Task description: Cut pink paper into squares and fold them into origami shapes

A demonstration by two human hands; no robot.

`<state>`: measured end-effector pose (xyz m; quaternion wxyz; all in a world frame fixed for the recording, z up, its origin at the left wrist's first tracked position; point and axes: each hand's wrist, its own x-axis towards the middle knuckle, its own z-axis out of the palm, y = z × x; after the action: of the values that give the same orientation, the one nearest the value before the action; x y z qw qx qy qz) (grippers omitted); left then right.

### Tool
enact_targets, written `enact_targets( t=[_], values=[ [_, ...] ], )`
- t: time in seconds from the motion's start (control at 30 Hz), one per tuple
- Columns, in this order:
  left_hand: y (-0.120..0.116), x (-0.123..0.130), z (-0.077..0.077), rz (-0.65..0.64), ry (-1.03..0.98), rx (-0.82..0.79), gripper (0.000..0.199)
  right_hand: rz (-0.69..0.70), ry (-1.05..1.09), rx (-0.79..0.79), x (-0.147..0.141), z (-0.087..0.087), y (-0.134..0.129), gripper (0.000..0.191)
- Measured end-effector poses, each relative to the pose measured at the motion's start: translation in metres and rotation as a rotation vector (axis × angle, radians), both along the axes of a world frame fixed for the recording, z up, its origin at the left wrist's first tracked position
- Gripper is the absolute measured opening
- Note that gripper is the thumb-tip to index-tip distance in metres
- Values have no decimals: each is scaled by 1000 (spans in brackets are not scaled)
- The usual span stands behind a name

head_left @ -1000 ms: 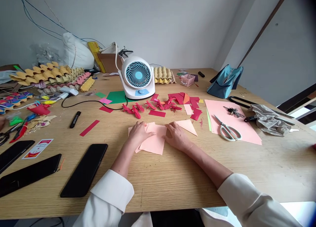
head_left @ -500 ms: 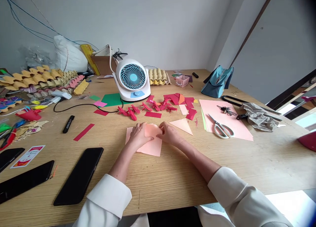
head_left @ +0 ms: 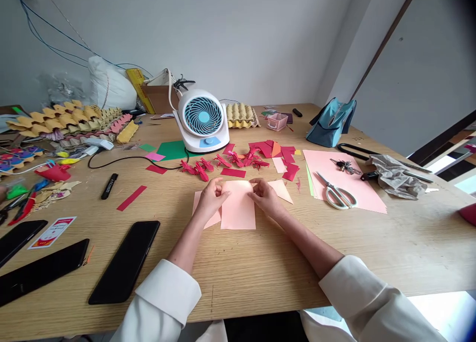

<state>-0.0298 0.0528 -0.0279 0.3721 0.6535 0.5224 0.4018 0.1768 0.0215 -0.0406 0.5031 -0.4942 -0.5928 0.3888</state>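
A pink sheet of paper (head_left: 238,208) is between my hands, its far edge curled up. My left hand (head_left: 213,199) pinches its far left corner with thumb and fingers. At the far right corner my right hand (head_left: 267,197) grips the same sheet. Under my left hand, another pink piece (head_left: 211,220) lies flat on the table, partly covered. A pale pink triangle of paper (head_left: 281,190) sticks out beyond my right hand. Several folded red paper shapes (head_left: 201,168) lie past my hands, with a red rectangle (head_left: 233,173) near them.
A white fan (head_left: 203,119) stands at the back. To the right, scissors (head_left: 336,191) and keys (head_left: 346,166) rest on pink sheets (head_left: 366,199). On the left are a black marker (head_left: 109,186), a red strip (head_left: 132,198) and several phones (head_left: 124,262). A blue bag (head_left: 330,124) sits farther back.
The pink sheet has turned to lie straight and shifted right, uncovering more of the piece beneath. Both hands now hold its far corners. The view has swung slightly left.
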Motion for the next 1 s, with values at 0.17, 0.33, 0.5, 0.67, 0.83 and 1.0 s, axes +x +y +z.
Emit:
enact_targets(
  t=[0.17, 0.33, 0.5, 0.67, 0.83, 1.0],
  values=[
    [-10, 4, -2, -121, -393, -232, 51, -76, 56, 72, 4, 10, -8, 44],
    [-16, 8, -3, 21, -527, -237, 41, 27, 99, -71, 10, 8, -26, 57],
    [-20, 12, -2, 95, -655, -206, 44, 76, 78, -170, 14, 1, -36, 34],
    [-27, 15, 5, 14, -673, -251, 48, 9, 174, -101, 18, 3, -31, 34],
    [-35, 22, 12, -42, -594, -377, 43, -31, 222, -74, 20, 10, -32, 47],
    [-42, 31, 16, 0, -595, -373, 42, 27, 340, -174, 10, 14, -37, 48]
  ],
)
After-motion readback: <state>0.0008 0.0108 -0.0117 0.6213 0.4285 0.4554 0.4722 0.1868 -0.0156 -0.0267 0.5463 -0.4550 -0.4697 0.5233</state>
